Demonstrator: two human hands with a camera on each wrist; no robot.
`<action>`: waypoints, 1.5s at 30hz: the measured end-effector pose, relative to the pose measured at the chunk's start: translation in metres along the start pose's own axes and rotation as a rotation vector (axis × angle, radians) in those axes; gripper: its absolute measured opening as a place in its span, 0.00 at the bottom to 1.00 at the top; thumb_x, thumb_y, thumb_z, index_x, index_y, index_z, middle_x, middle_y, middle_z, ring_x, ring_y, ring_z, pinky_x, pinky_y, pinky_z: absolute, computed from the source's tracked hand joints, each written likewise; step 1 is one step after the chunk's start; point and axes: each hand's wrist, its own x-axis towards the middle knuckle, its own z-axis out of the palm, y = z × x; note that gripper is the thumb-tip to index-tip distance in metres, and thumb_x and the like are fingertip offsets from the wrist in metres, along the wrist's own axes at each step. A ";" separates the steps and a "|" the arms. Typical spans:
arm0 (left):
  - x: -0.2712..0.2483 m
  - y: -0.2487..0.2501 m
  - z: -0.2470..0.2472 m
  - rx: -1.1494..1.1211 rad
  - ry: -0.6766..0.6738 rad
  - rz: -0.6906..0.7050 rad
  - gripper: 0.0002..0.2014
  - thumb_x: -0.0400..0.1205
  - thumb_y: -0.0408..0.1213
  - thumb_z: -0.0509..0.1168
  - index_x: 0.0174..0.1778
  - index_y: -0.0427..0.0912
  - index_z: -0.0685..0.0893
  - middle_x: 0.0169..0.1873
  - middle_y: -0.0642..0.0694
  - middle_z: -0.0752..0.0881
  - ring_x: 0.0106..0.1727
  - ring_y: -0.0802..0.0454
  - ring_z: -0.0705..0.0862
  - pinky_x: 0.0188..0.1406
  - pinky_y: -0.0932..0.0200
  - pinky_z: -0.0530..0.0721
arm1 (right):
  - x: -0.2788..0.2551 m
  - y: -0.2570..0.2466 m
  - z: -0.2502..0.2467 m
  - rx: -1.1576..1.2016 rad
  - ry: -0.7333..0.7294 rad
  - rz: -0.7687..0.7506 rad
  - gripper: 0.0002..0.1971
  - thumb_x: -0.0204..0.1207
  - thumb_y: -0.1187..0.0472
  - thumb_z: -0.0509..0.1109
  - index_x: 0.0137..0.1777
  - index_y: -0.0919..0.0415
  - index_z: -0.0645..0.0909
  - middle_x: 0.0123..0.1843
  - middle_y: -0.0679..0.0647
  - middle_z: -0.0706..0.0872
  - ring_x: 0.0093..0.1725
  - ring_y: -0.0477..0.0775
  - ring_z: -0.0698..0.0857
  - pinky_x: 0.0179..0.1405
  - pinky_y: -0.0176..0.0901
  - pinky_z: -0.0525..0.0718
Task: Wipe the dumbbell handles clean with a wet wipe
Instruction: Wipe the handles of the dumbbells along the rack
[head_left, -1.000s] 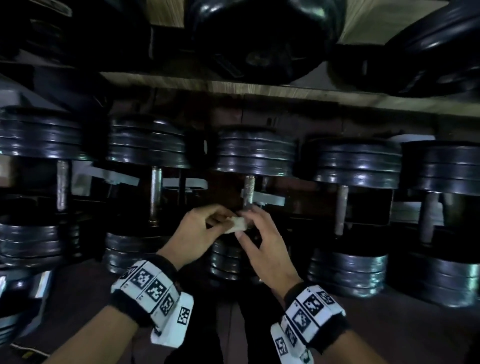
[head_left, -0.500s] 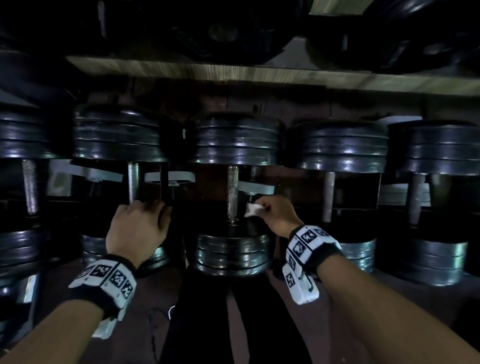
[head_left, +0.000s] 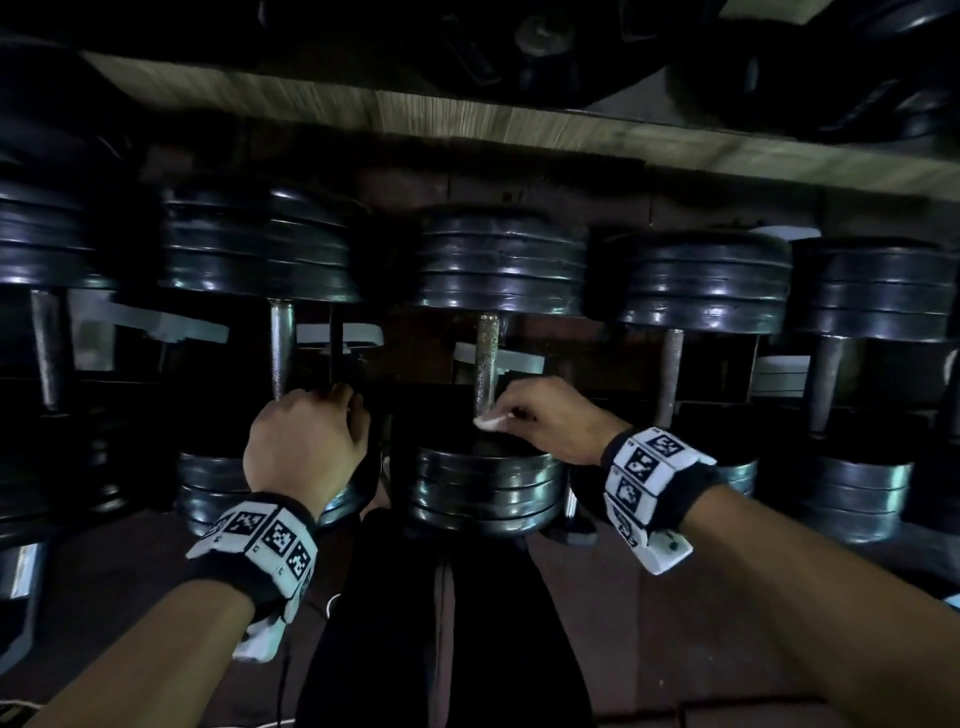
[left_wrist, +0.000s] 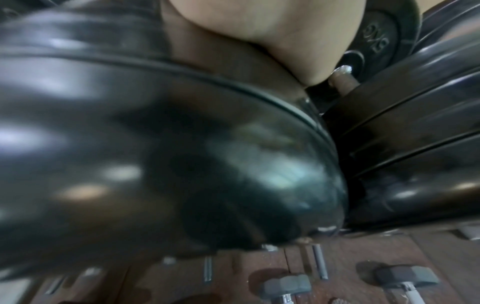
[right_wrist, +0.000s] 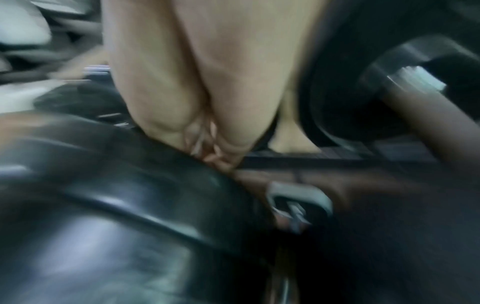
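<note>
The middle dumbbell's speckled metal handle (head_left: 487, 358) runs between black plate stacks on the rack. My right hand (head_left: 506, 415) pinches a small white wet wipe (head_left: 491, 422) against the handle's near end, just above the near plates (head_left: 478, 488). In the blurred right wrist view the right hand (right_wrist: 207, 102) has its fingers bunched together over a black plate. My left hand (head_left: 332, 410) lies on the near plates of the dumbbell to the left, its fingers curled over their top beside that handle (head_left: 282, 348). The left wrist view shows the left palm (left_wrist: 259, 24) on that black plate (left_wrist: 155, 144).
More dumbbells lie to the right (head_left: 670, 374) (head_left: 826, 384) and far left (head_left: 49, 348). A wooden shelf (head_left: 519, 124) with more black weights hangs low overhead. My dark-trousered legs (head_left: 441, 623) are in front of the rack. Small hex dumbbells (left_wrist: 285, 286) lie on the floor below.
A second ago both hands held the wipe together. The left hand has let go and moved left onto the neighbouring dumbbell. The right hand has carried the wipe to the handle's near end.
</note>
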 end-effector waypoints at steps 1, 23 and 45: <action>0.000 0.000 -0.001 -0.002 -0.002 0.000 0.11 0.79 0.41 0.69 0.32 0.40 0.85 0.22 0.40 0.80 0.23 0.37 0.80 0.24 0.58 0.70 | 0.001 -0.008 0.000 -0.050 -0.021 -0.069 0.13 0.84 0.54 0.70 0.61 0.59 0.90 0.56 0.50 0.88 0.56 0.47 0.85 0.58 0.33 0.80; 0.000 0.005 0.000 -0.144 0.026 -0.069 0.07 0.79 0.43 0.69 0.44 0.45 0.88 0.30 0.40 0.85 0.29 0.36 0.84 0.26 0.56 0.76 | 0.012 0.021 0.009 0.059 0.096 0.221 0.10 0.81 0.53 0.74 0.53 0.59 0.91 0.56 0.50 0.92 0.58 0.47 0.87 0.63 0.42 0.81; 0.060 0.077 0.036 -0.612 -0.561 0.050 0.09 0.84 0.37 0.70 0.52 0.37 0.92 0.50 0.37 0.92 0.55 0.41 0.89 0.40 0.66 0.77 | -0.023 0.019 0.043 0.495 0.544 0.290 0.12 0.85 0.66 0.64 0.55 0.53 0.89 0.45 0.49 0.91 0.45 0.58 0.89 0.37 0.37 0.82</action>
